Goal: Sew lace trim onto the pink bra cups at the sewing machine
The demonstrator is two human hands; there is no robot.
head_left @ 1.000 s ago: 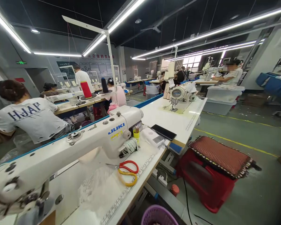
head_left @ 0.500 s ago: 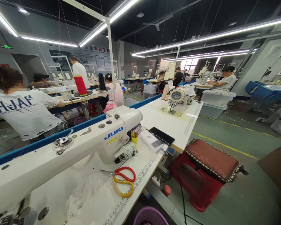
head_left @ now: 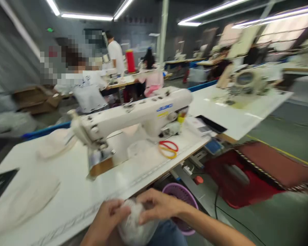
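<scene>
Newly in view, the left hand [head_left: 106, 217] and right hand [head_left: 155, 205] pinch a translucent white bundle [head_left: 137, 229] between part-curled fingers above the lap [head_left: 169, 234], beside the counter [head_left: 74, 191], so handwork is now under way.

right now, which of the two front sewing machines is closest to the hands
The white sewing machine with blue lettering, beside the red-and-yellow scissors; the other sewing machine stands farther back, beyond the flat black device.

Sewing machine [head_left: 133, 113] mid-frame on the worktop [head_left: 74, 191], scissors [head_left: 165, 148] in front of its right end, phone [head_left: 210, 124] further right, bundle [head_left: 137, 223] bottom centre, basket [head_left: 193, 200] right of that.
</scene>
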